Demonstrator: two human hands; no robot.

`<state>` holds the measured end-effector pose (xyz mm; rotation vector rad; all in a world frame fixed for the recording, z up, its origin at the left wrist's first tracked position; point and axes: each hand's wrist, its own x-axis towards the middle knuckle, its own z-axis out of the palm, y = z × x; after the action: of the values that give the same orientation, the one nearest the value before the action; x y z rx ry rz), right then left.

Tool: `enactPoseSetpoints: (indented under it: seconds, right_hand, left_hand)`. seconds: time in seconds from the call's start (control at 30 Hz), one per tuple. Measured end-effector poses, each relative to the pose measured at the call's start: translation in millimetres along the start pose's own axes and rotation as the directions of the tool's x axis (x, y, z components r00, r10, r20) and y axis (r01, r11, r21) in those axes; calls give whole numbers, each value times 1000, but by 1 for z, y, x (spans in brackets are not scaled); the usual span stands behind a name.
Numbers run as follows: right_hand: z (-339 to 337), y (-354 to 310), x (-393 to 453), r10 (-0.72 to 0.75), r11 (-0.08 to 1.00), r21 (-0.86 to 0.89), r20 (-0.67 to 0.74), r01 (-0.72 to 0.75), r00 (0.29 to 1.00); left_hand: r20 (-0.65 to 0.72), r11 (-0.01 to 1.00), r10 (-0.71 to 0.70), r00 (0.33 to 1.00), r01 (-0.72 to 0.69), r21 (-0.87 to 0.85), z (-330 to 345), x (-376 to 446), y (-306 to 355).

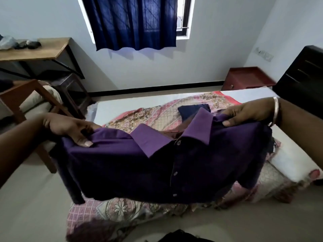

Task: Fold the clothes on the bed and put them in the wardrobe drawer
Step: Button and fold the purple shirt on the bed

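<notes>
Bottom edge of frame, centre-right: a dark shape [185, 237], cut off by the frame; cannot tell what it is.

Purple shirt [139, 170] held up in the air across the middle of the frame, above the near part of the bed [111, 109]. Its long axis runs left to right, dipping slightly toward the left. Collar sits at the upper edge, placket with buttons runs down toward the bottom of the frame, right of centre. A sleeve hangs at lower left. The shirt hides much of the patterned bedspread [111, 213] beneath it; what lies under that stretch cannot be seen.

Left hand [70, 127], centre-left: fingers curled, thumb on top, pinching the shirt's shoulder. Right hand [248, 113], centre-right: fingers curled round the opposite shoulder, thumb pressed on the cloth; a bangle [276, 110] on the wrist. Both forearms are cut off by the frame edges.

Behind the collar, a dark blue garment [190, 110] lies on the bedspread, partly hidden by the shirt. A white pillow [293, 163] at right, its far end out of frame.

Left side: a wooden chair [19, 96], partly cut off. Upper left: a table [47, 48] carrying small dark and pale items, too blurred to name. Upper right: a red bedside cabinet [244, 79] and a dark headboard [304, 75]. Top centre: a blue curtain [134, 23] covering most of the window.
</notes>
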<state>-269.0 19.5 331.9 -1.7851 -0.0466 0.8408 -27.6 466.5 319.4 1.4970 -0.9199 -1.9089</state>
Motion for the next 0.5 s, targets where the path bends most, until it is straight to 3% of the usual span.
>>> enactPoseSetpoints:
  seconds: [0.07,0.13,0.2,0.3,0.4,0.5]
  right_hand:
    - [1,15,30,13,1000,-25,-88,-15,996]
    - [3,38,65,31,991,-126,-161,-52,986]
    - [3,68,100,44,964,-244,-256,-108,966]
    - [3,97,139,49,957,-246,-391,-156,919]
    - [-13,110,174,-12,962,-233,-550,-140,835]
    - [-48,124,213,-81,964,-247,-632,-101,771]
  left_hand:
    - [-222,990,-108,969,85,-112,-9,8,-22]
    - [-468,985,-168,868,138,-99,-17,26,-43]
    - [-638,987,-143,757,154,-39,-24,47,-60]
    - [-779,979,-59,624,191,78,-45,76,-87]
    - [-918,965,-15,395,248,91,-76,105,-108]
    - [-967,965,57,250,234,117,-110,130,-116]
